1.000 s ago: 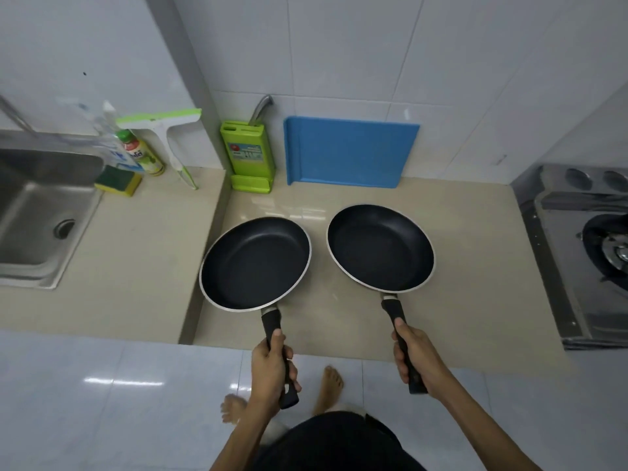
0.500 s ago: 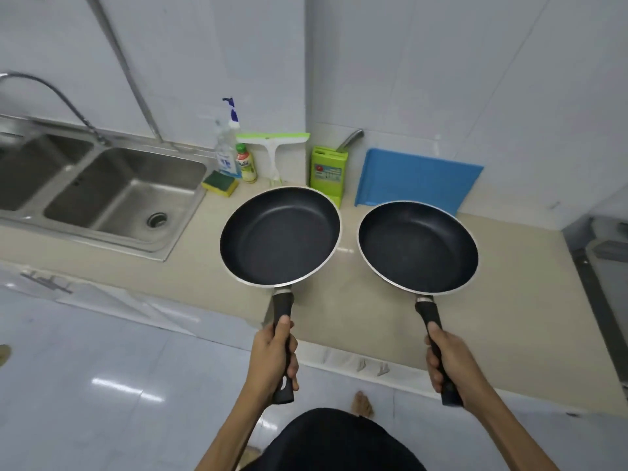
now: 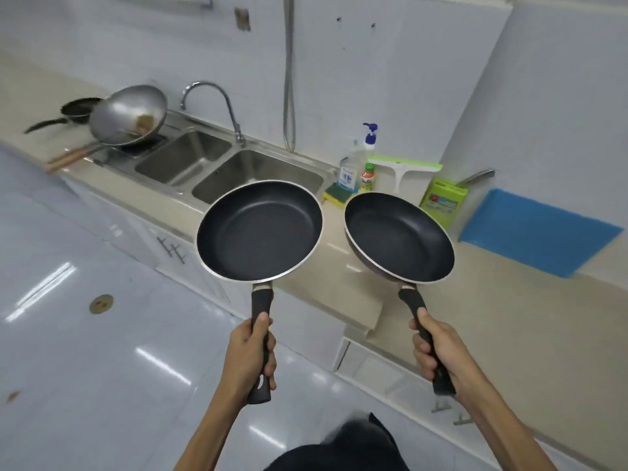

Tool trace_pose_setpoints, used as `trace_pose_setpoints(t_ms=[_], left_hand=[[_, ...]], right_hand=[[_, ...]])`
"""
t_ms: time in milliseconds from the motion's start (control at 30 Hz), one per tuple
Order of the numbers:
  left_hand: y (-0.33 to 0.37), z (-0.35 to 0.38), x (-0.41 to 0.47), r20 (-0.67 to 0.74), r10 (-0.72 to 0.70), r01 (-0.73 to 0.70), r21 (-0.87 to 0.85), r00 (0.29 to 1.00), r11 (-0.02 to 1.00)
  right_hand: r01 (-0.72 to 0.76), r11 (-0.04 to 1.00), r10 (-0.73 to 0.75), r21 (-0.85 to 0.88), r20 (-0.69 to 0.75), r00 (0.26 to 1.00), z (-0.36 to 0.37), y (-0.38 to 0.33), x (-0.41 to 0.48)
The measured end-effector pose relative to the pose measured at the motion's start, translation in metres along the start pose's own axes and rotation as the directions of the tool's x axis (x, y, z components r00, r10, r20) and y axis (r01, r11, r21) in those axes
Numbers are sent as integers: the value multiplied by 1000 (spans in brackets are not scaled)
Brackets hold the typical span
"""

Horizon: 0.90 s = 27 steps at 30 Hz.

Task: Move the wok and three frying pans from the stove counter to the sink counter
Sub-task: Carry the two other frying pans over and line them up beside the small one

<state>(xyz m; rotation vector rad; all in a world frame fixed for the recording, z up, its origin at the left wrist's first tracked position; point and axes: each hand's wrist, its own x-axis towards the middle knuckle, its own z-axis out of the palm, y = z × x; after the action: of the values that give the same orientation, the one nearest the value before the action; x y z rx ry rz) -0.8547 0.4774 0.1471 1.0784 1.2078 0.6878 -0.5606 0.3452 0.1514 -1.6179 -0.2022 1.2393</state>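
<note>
black frying pans [image 3: 260,231], blue cutting board [image 3: 540,231], silver wok [image 3: 129,115]

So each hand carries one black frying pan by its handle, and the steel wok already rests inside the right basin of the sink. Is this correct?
Not quite. The head view shows the wok resting on the counter to the left of the sink, not inside the right basin, which holds nothing. The rest stands: the left hand and right hand each carry one black frying pan by its handle.

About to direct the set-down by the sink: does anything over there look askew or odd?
Yes. The wok left of the sink sits tipped on its side, not flat, with a brown patch inside. A frying pan lies just behind it. Nothing looks spilled.
</note>
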Motion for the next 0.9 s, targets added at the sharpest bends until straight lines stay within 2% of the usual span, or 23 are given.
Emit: trace_pose_setpoints(t_ms=[267, 500, 900], left_hand=[[9, -110, 36, -211, -15, -1, -76, 977, 997], [25, -206, 101, -339, -42, -10, -150, 940, 989], [77, -366, 215, -519, -88, -23, -203, 850, 979]], right_hand=[[5, 990, 21, -143, 181, 983, 137, -22, 47], [17, 972, 57, -234, 306, 950, 267, -46, 110], [78, 921, 98, -382, 421, 902, 483, -98, 216]])
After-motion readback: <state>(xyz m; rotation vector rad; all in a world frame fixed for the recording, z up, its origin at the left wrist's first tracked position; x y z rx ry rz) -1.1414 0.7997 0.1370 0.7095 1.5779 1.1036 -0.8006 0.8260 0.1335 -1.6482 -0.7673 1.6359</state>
